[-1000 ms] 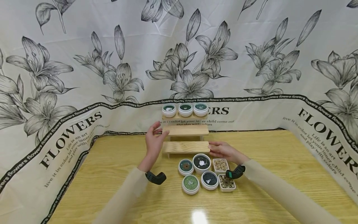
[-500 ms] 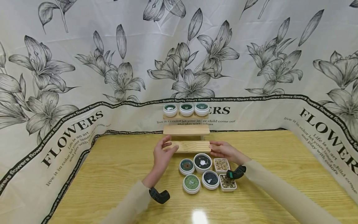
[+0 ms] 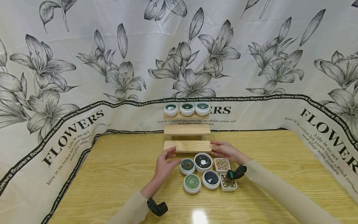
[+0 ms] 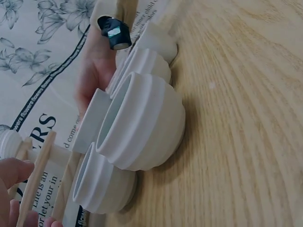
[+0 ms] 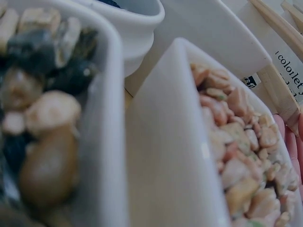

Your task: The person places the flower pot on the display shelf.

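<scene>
A wooden three-step display stand has its front step (image 3: 193,145) low over the table, behind a cluster of white pots. My right hand (image 3: 226,151) grips the right end of this step, fingertips at its edge; its fingers (image 5: 289,142) show there in the right wrist view. My left hand (image 3: 165,166) is spread below the step's left end. Its thumb reaches the rim of a round white pot with a dark green top (image 3: 187,165), the index finger overlapping the step's front edge. A speckled green pot (image 3: 191,183) stands nearer me.
A larger dark-topped pot (image 3: 203,161), another dark-topped pot (image 3: 211,179) and two square pebble dishes, pinkish (image 3: 222,165) and mixed (image 3: 228,183), fill the cluster. Three small pots (image 3: 187,109) stand on the top step. The middle step (image 3: 186,129) lies between. A flowered curtain (image 3: 126,77) hangs behind.
My left hand has come from the stand's left side, passing over the front step's left end, toward me and right to the dark green pot. The right hand keeps its place.
</scene>
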Demonstrator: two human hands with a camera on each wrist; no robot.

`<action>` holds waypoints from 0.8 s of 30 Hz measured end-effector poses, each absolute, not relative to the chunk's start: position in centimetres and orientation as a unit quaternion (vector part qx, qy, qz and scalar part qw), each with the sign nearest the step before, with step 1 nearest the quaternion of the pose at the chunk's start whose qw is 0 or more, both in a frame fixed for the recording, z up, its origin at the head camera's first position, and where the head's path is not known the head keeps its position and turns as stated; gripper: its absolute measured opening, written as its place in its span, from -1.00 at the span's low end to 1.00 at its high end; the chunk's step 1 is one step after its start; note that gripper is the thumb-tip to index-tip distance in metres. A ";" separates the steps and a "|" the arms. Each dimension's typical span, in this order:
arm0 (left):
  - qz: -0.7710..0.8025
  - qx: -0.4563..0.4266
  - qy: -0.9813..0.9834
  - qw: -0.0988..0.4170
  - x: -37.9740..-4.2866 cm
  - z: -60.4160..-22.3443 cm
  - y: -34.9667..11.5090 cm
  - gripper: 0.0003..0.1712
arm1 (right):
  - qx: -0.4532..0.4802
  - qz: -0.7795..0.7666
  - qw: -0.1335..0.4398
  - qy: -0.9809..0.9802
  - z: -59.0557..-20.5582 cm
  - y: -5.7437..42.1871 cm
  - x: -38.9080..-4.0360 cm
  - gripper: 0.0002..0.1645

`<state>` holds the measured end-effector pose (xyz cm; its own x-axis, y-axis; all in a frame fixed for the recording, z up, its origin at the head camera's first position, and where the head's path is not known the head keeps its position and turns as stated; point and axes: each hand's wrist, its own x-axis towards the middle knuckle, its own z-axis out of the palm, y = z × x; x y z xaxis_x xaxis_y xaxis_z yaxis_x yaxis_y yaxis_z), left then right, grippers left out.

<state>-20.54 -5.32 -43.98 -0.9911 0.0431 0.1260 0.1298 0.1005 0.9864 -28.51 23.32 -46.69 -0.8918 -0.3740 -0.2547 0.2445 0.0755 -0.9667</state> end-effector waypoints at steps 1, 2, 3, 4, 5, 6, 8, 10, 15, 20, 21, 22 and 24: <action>-0.667 -0.061 -0.742 0.027 -20.3 -44.0 -5.4 -0.39 | -0.048 -0.678 0.228 0.697 -46.7 23.3 -28.5 -0.26; -0.663 -0.067 -0.746 0.024 -20.3 -44.4 -5.5 -0.39 | -0.048 -0.677 0.227 0.698 -46.7 23.3 -28.5 -0.26; -0.663 -0.072 -0.745 0.019 -20.4 -45.0 -5.6 -0.38 | -0.047 -0.677 0.227 0.699 -46.7 23.3 -28.5 -0.26; -0.663 -0.076 -0.745 0.011 -20.6 -45.6 -5.7 -0.37 | -0.046 -0.676 0.226 0.699 -46.7 23.4 -28.5 -0.26; -0.662 -0.081 -0.745 0.005 -20.7 -46.3 -5.8 -0.36 | -0.046 -0.676 0.226 0.700 -46.7 23.4 -28.5 -0.26; -0.664 -0.085 -0.743 -0.003 -20.9 -47.0 -5.8 -0.34 | -0.049 -0.673 0.226 0.702 -46.7 23.4 -28.5 -0.26; -0.662 -0.089 -0.744 -0.018 -21.2 -48.1 -5.9 -0.31 | -0.050 -0.671 0.226 0.704 -46.8 23.5 -28.6 -0.26; -0.661 -0.089 -0.744 -0.037 -21.1 -48.5 -6.0 -0.29 | -0.051 -0.671 0.227 0.704 -46.9 23.5 -28.6 -0.25; -0.660 -0.111 -0.740 -0.065 -20.9 -48.9 -6.1 -0.26 | -0.049 -0.677 0.230 0.697 -46.9 23.5 -28.7 -0.25; -0.662 -0.135 -0.733 -0.080 -21.2 -49.4 -5.9 -0.23 | -0.044 -0.690 0.239 0.682 -46.5 23.4 -28.7 -0.27; -0.661 -0.136 -0.734 -0.081 -21.3 -49.5 -5.8 -0.23 | -0.044 -0.690 0.240 0.682 -46.4 23.4 -28.6 -0.27; -0.660 -0.137 -0.734 -0.083 -21.4 -49.6 -5.8 -0.23 | -0.045 -0.690 0.241 0.681 -46.3 23.3 -28.6 -0.27; -0.659 -0.137 -0.734 -0.087 -21.5 -49.7 -5.7 -0.23 | -0.043 -0.689 0.241 0.683 -46.2 23.3 -28.6 -0.28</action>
